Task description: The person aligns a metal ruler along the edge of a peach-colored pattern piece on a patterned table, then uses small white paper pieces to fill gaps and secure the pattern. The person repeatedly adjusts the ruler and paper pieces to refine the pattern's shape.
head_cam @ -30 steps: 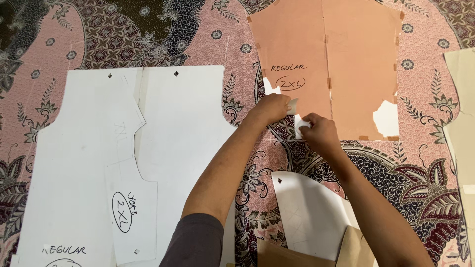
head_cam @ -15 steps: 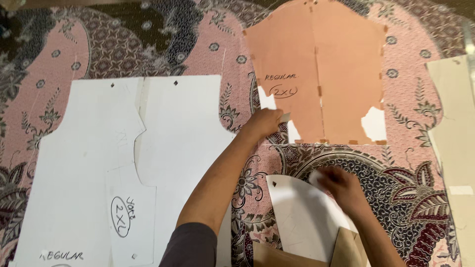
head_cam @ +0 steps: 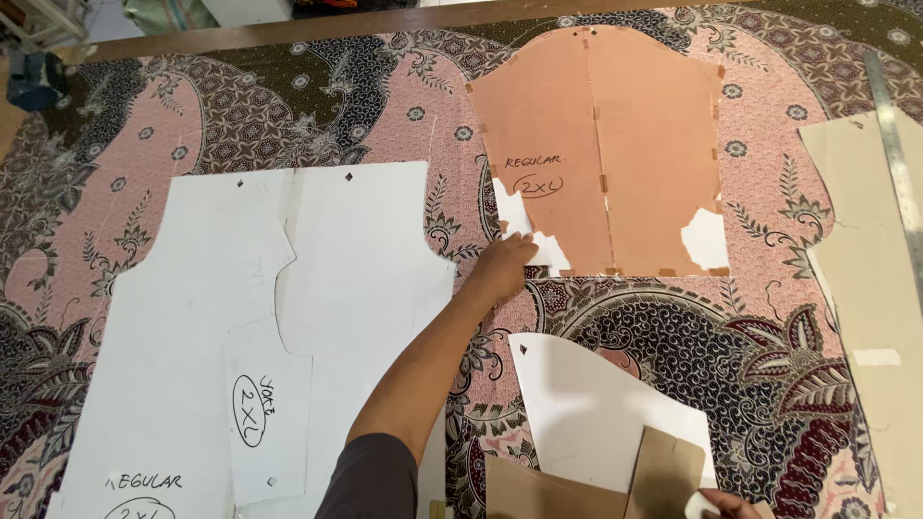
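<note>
My left hand reaches forward and lies flat, fingers spread, on the lower left corner of a salmon-coloured paper pattern piece that lies on patterned batik fabric. It grips nothing. Only a sliver of my right hand shows at the bottom edge, next to brown cardboard pieces that overlap a white curved pattern piece; its fingers are hidden. A large white pattern piece lies to the left of my forearm.
A smaller white yoke-shaped piece lies on the large white one. A beige pattern piece and a long metal ruler lie at the right edge. The wooden table edge runs along the top.
My right hand has drawn back from the salmon piece's corner toward me and down to the brown cardboard pieces, now nearly out of view. My left hand stays on the corner.
</note>
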